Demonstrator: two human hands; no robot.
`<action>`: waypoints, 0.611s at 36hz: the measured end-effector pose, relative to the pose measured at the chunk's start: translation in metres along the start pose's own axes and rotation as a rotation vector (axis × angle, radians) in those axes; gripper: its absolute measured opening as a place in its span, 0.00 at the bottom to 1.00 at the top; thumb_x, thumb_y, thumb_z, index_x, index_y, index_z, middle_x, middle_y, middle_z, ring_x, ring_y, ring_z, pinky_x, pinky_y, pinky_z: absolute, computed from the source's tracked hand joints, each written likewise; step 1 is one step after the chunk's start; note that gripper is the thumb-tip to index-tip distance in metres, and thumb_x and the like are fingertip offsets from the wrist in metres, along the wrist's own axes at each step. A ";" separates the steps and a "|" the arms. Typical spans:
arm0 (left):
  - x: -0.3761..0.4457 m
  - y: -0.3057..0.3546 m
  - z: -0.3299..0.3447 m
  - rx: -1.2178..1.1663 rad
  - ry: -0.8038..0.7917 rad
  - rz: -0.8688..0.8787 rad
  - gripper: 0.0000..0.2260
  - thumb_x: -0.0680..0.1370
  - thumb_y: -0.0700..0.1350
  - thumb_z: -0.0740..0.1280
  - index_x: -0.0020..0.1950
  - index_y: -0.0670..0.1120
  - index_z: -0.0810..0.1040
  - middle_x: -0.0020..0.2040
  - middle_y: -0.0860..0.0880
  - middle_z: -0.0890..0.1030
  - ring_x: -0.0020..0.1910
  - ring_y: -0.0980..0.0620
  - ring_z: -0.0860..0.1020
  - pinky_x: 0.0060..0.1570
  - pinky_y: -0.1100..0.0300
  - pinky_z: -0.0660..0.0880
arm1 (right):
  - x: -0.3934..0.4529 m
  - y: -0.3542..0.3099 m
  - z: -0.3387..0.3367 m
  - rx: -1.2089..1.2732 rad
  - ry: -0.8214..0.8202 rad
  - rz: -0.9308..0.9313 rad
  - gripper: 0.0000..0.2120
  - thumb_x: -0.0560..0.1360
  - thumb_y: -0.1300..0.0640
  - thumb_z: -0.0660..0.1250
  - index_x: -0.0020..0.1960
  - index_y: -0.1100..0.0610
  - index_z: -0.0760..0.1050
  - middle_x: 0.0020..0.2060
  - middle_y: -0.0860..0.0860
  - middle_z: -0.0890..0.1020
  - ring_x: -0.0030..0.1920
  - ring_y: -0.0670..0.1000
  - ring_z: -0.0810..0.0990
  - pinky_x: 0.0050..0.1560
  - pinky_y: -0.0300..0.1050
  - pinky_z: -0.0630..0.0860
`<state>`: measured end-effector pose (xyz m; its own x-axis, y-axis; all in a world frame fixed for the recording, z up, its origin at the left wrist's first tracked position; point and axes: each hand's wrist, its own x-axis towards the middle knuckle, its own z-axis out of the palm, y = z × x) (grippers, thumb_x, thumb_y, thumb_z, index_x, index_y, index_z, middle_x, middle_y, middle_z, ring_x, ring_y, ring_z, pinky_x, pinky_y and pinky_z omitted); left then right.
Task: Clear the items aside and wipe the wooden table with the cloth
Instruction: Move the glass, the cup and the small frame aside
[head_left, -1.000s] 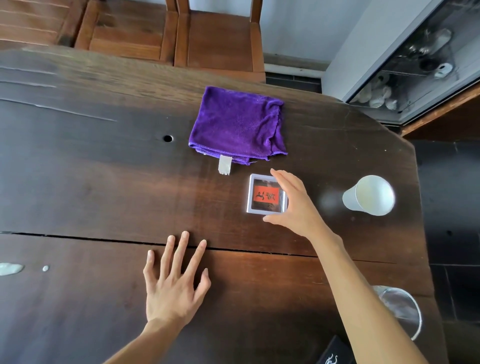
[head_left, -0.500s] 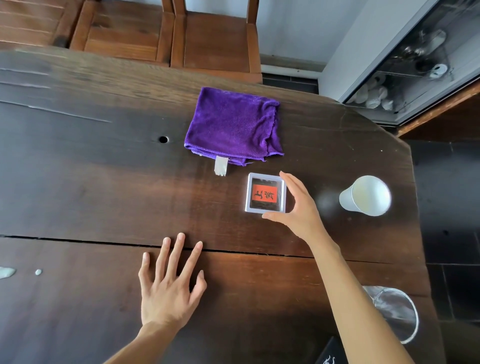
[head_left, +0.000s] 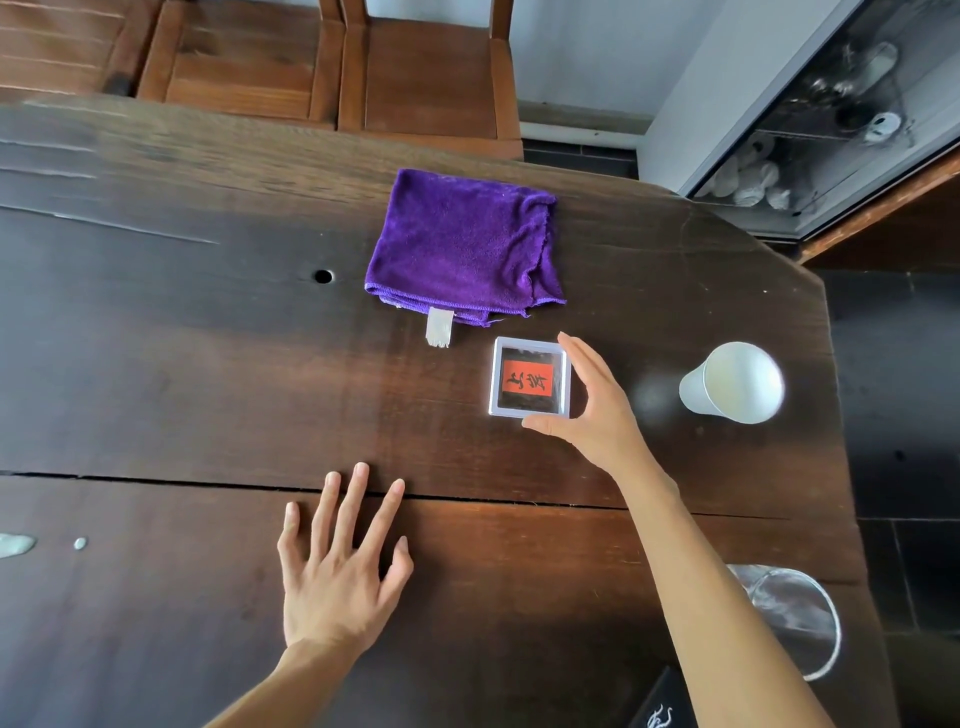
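My left hand (head_left: 337, 582) lies flat on the dark wooden table (head_left: 156, 364), fingers spread. My right hand (head_left: 597, 410) pinches the small square clear-plastic box with the red label (head_left: 529, 378), thumb near edge, fingers right edge. Probably light, rigid, slick: grip opposite edges. Beyond, the folded purple microfibre cloth (head_left: 462, 244): soft, bunch it.

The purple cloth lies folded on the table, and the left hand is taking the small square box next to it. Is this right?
Not quite. In the head view the right hand is taking the small square box; the left hand rests flat on the table. The purple cloth does lie folded.
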<state>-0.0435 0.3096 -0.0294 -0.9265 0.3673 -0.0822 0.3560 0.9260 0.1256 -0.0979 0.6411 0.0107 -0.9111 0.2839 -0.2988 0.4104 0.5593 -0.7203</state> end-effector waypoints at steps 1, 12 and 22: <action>0.000 0.000 0.000 -0.001 -0.001 0.000 0.27 0.78 0.59 0.56 0.79 0.59 0.67 0.81 0.48 0.63 0.81 0.44 0.57 0.77 0.35 0.52 | 0.000 0.000 0.000 0.002 -0.003 -0.002 0.49 0.67 0.49 0.82 0.80 0.44 0.58 0.79 0.41 0.61 0.72 0.35 0.59 0.70 0.40 0.61; -0.001 -0.001 0.002 0.000 0.002 0.003 0.28 0.79 0.60 0.56 0.79 0.59 0.64 0.82 0.49 0.62 0.81 0.45 0.57 0.77 0.35 0.52 | 0.000 -0.002 -0.003 -0.008 -0.021 -0.021 0.50 0.68 0.50 0.82 0.81 0.45 0.57 0.79 0.41 0.61 0.71 0.32 0.56 0.71 0.37 0.58; -0.001 -0.001 0.002 0.011 0.005 0.001 0.28 0.79 0.60 0.55 0.79 0.59 0.65 0.82 0.49 0.62 0.82 0.45 0.57 0.77 0.36 0.51 | -0.001 -0.005 -0.004 0.030 -0.013 -0.010 0.51 0.67 0.49 0.83 0.81 0.45 0.57 0.79 0.42 0.60 0.73 0.35 0.57 0.72 0.39 0.58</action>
<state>-0.0428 0.3081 -0.0318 -0.9265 0.3682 -0.0770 0.3586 0.9264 0.1153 -0.0985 0.6409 0.0166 -0.9156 0.2680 -0.2998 0.4004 0.5383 -0.7415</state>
